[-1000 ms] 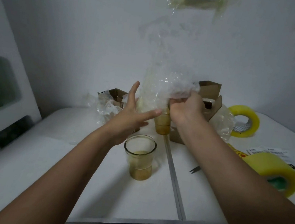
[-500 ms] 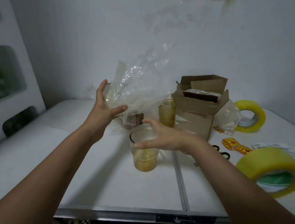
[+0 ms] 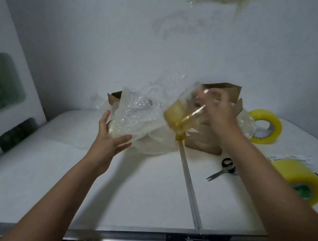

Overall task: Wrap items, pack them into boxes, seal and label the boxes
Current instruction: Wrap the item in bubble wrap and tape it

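I was at the wrapping step: my right hand [image 3: 220, 113] gripped the amber glass [image 3: 182, 115] by its rim, tilted in the air above the desk [image 3: 126, 186], in front of the cardboard box [image 3: 207, 140]. My left hand [image 3: 109, 142] was spread against the bubble wrap [image 3: 138, 117]. Next, I judged, the glass needed laying onto that sheet and rolling up.

Nothing readable: the white paper labels [image 3: 289, 157], on the bench right of the fingers, carry blurred print.
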Demonstrator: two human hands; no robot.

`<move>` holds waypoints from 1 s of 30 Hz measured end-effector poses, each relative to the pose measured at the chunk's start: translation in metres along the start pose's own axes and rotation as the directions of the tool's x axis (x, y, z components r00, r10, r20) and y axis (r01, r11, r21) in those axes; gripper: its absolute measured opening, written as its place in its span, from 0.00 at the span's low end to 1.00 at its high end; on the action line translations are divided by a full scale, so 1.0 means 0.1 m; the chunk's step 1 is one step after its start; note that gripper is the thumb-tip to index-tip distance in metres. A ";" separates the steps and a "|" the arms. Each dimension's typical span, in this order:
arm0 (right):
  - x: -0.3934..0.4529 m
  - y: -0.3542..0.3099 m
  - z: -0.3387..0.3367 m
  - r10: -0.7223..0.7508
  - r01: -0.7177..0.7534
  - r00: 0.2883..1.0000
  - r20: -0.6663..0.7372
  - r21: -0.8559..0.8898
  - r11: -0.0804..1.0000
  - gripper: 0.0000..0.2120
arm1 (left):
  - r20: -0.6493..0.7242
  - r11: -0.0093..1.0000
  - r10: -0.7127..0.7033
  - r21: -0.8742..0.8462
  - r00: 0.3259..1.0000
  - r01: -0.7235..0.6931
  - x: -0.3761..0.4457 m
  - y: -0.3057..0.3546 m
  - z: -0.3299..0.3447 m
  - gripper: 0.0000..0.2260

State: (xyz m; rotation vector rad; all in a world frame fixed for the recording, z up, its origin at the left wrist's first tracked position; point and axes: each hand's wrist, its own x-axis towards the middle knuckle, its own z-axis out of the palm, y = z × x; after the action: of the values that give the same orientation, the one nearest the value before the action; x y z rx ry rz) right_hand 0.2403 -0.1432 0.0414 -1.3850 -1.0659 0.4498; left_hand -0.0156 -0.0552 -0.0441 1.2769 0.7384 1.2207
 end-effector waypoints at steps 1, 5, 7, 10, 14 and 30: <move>0.09 -0.08 -0.08 -0.002 0.006 0.997 -0.081 0.047 0.999 0.33 | 0.014 1.000 -0.008 0.004 1.000 0.008 -0.01 -0.02 0.02 0.45; 0.24 -0.17 -0.13 0.036 -0.005 0.973 -0.227 0.136 0.991 0.34 | 0.108 0.999 -0.025 0.032 0.994 0.022 -0.07 -0.11 0.19 0.45; 0.19 -0.13 -0.05 0.058 -0.036 0.977 -0.207 0.107 0.994 0.32 | 0.151 0.999 -0.025 0.047 0.988 0.018 -0.12 -0.15 0.27 0.45; 0.08 -0.01 0.05 0.116 -0.111 0.991 -0.068 0.077 0.991 0.32 | 0.195 0.996 -0.012 0.086 0.981 -0.004 -0.17 -0.18 0.36 0.47; -0.03 0.14 0.17 0.144 -0.149 0.982 0.125 0.030 0.988 0.37 | 0.339 0.979 -0.097 0.201 0.936 0.029 -0.22 -0.17 0.41 0.50; -0.16 0.31 0.32 0.072 0.044 0.924 0.376 -0.291 0.956 0.49 | 0.452 0.959 -0.278 0.179 0.848 0.219 -0.02 0.21 0.75 0.21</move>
State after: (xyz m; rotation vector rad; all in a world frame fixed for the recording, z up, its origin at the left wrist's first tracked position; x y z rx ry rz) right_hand 0.2161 -0.1316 0.0018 -1.6077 -1.4915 0.6082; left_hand 0.0480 -0.0822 -0.0093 1.4551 0.5966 0.6182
